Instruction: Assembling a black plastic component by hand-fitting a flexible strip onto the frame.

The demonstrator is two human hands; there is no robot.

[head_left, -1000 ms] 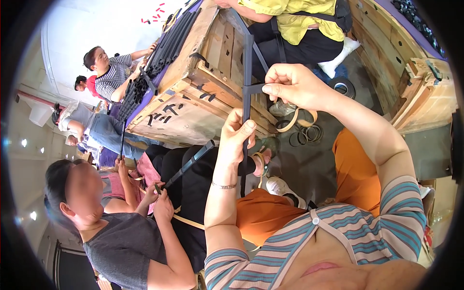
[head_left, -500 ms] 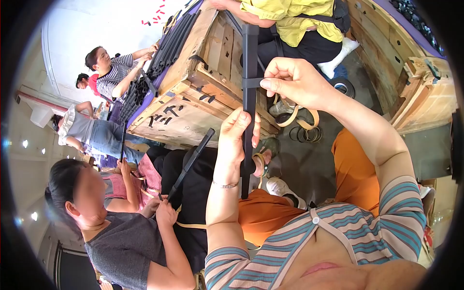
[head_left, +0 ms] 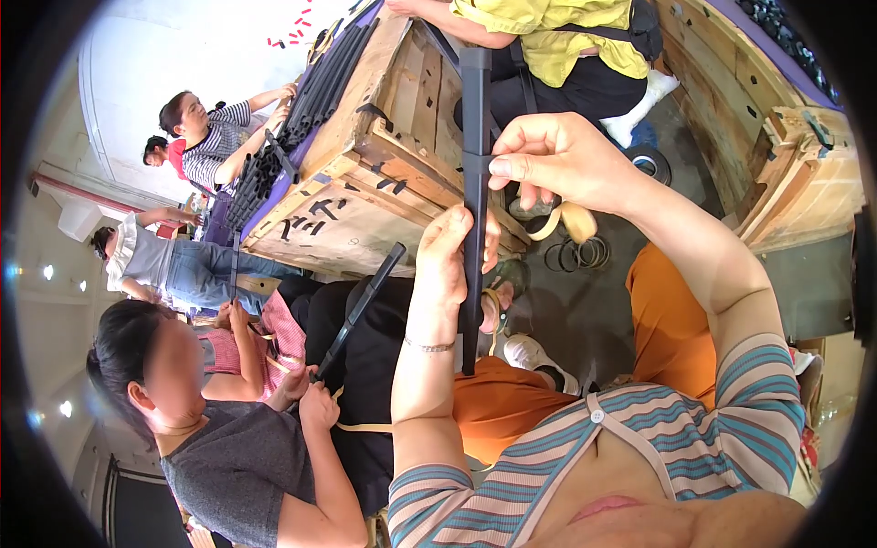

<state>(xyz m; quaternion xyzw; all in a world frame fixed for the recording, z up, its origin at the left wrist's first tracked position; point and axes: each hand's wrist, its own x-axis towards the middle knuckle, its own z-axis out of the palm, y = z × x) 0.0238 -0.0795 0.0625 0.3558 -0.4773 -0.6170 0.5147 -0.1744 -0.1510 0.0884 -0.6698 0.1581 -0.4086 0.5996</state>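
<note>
A long black bar [head_left: 475, 114] stands nearly upright in front of me, wider at its upper end. My left hand [head_left: 446, 248] is closed round its middle, with the fingers partly behind it. A dark band of tape [head_left: 476, 163] crosses the bar higher up. My right hand [head_left: 571, 163] pinches at the right edge of that band, thumb tip against the bar's side. Below this hand hangs a loose tan strip [head_left: 575, 222], curled; whether it joins the band is hidden by the fingers.
At left, a person in grey [head_left: 237, 447] holds another black bar [head_left: 361, 310]. Beyond, a wooden crate [head_left: 320, 233] bears many black tubes [head_left: 324, 91]. A person in yellow [head_left: 575, 55] sits ahead. Dark rings [head_left: 580, 255] and a tape roll [head_left: 650, 166] lie on the floor.
My right hand has come closer to the bar, and the dark tape that stretched between them now lies against it. The tan strip below has swung and curled differently.
</note>
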